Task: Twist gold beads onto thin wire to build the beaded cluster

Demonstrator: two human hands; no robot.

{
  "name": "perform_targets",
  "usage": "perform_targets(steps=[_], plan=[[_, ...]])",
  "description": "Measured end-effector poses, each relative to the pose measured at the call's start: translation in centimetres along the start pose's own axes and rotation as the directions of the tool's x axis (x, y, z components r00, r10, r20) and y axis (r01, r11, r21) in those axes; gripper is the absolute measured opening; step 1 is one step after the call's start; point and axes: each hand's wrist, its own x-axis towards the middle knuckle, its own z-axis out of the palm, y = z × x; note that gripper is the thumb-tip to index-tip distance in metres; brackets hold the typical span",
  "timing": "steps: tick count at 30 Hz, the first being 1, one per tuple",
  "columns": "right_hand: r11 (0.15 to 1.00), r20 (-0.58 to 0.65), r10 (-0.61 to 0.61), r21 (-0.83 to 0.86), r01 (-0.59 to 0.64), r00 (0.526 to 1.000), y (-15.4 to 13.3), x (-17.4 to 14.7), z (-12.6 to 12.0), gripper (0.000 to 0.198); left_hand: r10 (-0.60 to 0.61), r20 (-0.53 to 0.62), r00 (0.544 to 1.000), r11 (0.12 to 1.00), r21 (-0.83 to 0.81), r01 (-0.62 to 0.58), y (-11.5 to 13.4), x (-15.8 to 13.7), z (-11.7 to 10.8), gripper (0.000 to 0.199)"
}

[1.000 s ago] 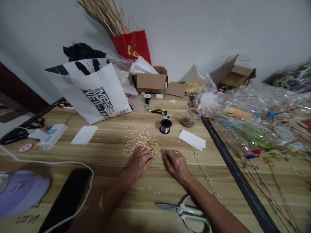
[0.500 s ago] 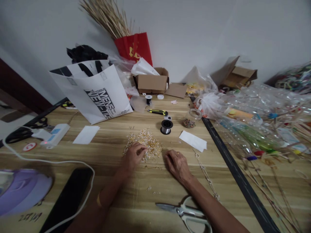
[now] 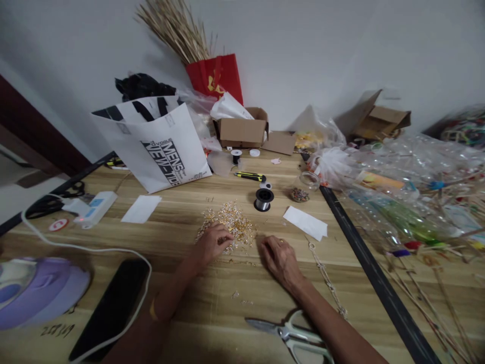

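Wooden desk (image 3: 182, 217) was cluttered; gold bead pile (image 3: 235, 225) lay mid-desk, well clear of the edges. Left hand (image 3: 212, 243) curled on it, fingertips pinching beads: picking step. Right hand (image 3: 281, 259) rested flat, loosely spread, beside the pile; next likely needs a fine pinch.

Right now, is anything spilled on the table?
Yes. A few loose beads lie scattered on the table, apart from the main bead pile that the left hand touches. The right hand rests beside it.
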Motion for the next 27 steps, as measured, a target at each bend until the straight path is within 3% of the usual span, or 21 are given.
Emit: perform_targets(steps=[5,8,27], plan=[[1.000,-0.001,-0.001,0.000,0.001,1.000,-0.1,0.1,-0.1,0.015,0.048,0.205,0.978,0.990,0.119,-0.074,1.0,-0.3,-0.7,0.010],[1.000,-0.004,-0.001,-0.004,0.001,1.000,-0.2,0.1,-0.1,0.015,0.073,0.264,0.962,0.980,0.162,-0.119,1.8,-0.3,-1.1,0.014],[1.000,-0.006,-0.007,-0.012,0.007,1.000,-0.2,0.1,0.0,0.014,0.119,0.352,0.929,0.908,0.340,-0.245,3.1,-0.1,-1.9,0.018]])
